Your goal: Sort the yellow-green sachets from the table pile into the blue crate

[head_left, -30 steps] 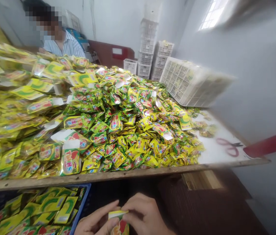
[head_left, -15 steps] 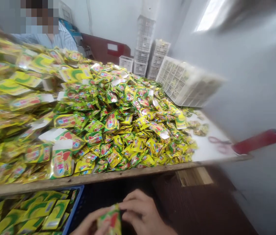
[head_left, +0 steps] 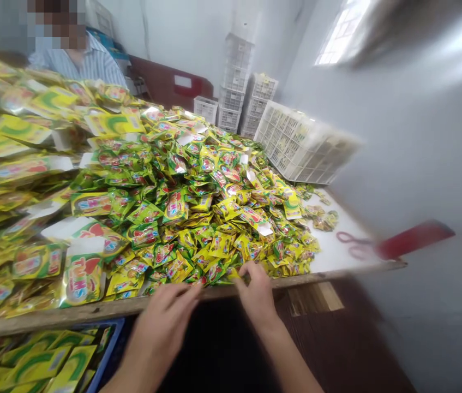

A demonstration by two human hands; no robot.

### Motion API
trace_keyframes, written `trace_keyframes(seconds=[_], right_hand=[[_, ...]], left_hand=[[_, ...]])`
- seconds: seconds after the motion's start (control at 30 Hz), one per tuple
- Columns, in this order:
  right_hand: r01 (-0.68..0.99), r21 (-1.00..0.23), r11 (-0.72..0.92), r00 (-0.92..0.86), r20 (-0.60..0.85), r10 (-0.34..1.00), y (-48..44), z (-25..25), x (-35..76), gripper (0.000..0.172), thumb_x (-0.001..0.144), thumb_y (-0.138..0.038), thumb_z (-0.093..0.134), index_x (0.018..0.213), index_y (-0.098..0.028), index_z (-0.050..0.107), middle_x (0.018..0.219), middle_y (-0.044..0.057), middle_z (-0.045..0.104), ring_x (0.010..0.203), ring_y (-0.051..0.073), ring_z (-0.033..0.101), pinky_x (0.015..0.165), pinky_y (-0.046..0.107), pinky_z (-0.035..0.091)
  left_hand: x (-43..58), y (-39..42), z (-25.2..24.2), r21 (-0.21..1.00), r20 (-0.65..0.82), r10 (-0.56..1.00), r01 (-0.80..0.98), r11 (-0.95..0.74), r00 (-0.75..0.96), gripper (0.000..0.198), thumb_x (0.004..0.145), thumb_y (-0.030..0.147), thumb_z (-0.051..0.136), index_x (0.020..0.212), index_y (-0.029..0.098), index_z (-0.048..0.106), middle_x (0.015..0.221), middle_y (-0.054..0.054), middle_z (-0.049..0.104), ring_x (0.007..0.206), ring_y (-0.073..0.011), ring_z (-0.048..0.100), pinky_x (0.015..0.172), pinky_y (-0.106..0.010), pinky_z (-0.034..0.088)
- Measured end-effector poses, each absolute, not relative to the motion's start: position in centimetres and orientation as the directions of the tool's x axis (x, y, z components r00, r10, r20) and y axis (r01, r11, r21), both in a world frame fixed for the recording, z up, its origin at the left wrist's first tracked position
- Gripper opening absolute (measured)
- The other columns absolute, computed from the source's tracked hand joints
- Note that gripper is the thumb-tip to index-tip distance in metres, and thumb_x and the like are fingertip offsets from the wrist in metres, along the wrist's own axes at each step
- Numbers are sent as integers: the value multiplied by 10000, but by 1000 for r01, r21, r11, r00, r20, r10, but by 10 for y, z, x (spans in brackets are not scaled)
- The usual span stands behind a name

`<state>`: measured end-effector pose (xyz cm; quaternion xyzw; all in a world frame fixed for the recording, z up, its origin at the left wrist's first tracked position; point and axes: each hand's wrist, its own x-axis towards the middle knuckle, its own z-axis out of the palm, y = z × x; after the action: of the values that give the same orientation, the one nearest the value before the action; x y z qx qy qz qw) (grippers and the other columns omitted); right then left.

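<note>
Hands at the worktop's (head_left: 337, 271) near edge: right hand (head_left: 255, 292) pinches a sachet (head_left: 234, 274); left hand (head_left: 165, 319) spread, empty.

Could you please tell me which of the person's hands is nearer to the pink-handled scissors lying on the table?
The right hand. It reaches into the sachet pile at the table edge, with the scissors further off to its right. The left hand is further away, on the far side of the right hand.

Left hand (head_left: 161, 322) reaching forward, fingers straight and together, empty, right hand (head_left: 255, 292) beside it, fingers curled down, knuckles up, both forearms bare, angled inward
</note>
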<state>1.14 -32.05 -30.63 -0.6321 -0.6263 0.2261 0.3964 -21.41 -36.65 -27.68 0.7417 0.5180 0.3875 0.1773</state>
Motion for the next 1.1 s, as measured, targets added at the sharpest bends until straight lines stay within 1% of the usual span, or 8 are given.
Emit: trace_keyframes(seconds=[0.07,0.17,0.37,0.53,0.7,0.8,0.93,1.1], right_hand=[[432,-900,65,148,141,979,-318,-307,18,125,773,-178,643,876,-191,575,762,-9,586,728,173,559,705,295,445],[51,-999,14,154,22,988,-315,-304,33,268,779,-239,671,1025,-154,607,849,29,657,787,184,612,738,302,488],[-416,-907,-69,75,-110,991,-320,-286,40,246,759,-261,744,968,-174,648,898,29,682,775,159,613,668,267,526],[-388,-912,-131,-118,-92,989,-322,-270,14,268,728,-218,750,987,-173,698,850,32,698,695,150,608,570,242,530],[-160,-973,-165,-201,-132,971,-321,-275,-15,259,691,-164,703,950,-153,710,752,13,680,542,121,576,435,204,465],[-102,-979,-177,-229,-150,962,-325,-279,-22,247,679,-128,680,925,-151,691,777,18,682,552,126,591,432,202,466],[-390,-895,-217,-179,-158,971,-331,-275,-14,182,699,-177,727,834,-177,605,772,2,656,657,159,621,533,263,547],[-570,-793,-215,-105,-189,976,-343,-268,-21,372,754,-167,707,1091,-218,559,896,20,659,741,151,615,522,200,494]], left_hand=[[-177,-339,-274,711,302,913,573,-407,274,265,838,159,607,1042,260,743,1046,-94,689,993,-276,565,901,-431,418],[-144,-309,-275,827,221,953,478,-296,208,125,801,201,653,715,209,743,877,-74,693,926,-272,578,883,-420,422],[-157,-305,-272,947,25,1000,319,-26,6,305,876,416,581,963,156,714,897,-77,767,818,-255,710,638,-321,566],[-167,-331,-258,957,-285,958,-74,281,-45,420,760,401,725,1097,149,715,1053,-116,766,977,-312,700,692,-372,612],[-180,-356,-252,965,-258,956,-83,248,-140,368,747,394,739,1038,168,762,1086,-98,759,1103,-308,640,854,-345,551],[-190,-364,-255,945,-309,942,-153,289,-127,369,741,393,744,1028,162,762,1045,-102,770,1030,-294,671,841,-343,543],[-197,-368,-265,894,-395,910,-280,350,-122,395,762,397,731,1065,144,728,965,-102,773,902,-260,693,777,-352,556],[-190,-371,-278,927,-332,909,-266,264,-252,416,762,405,732,1090,151,699,1031,-86,744,991,-258,661,808,-332,551]])
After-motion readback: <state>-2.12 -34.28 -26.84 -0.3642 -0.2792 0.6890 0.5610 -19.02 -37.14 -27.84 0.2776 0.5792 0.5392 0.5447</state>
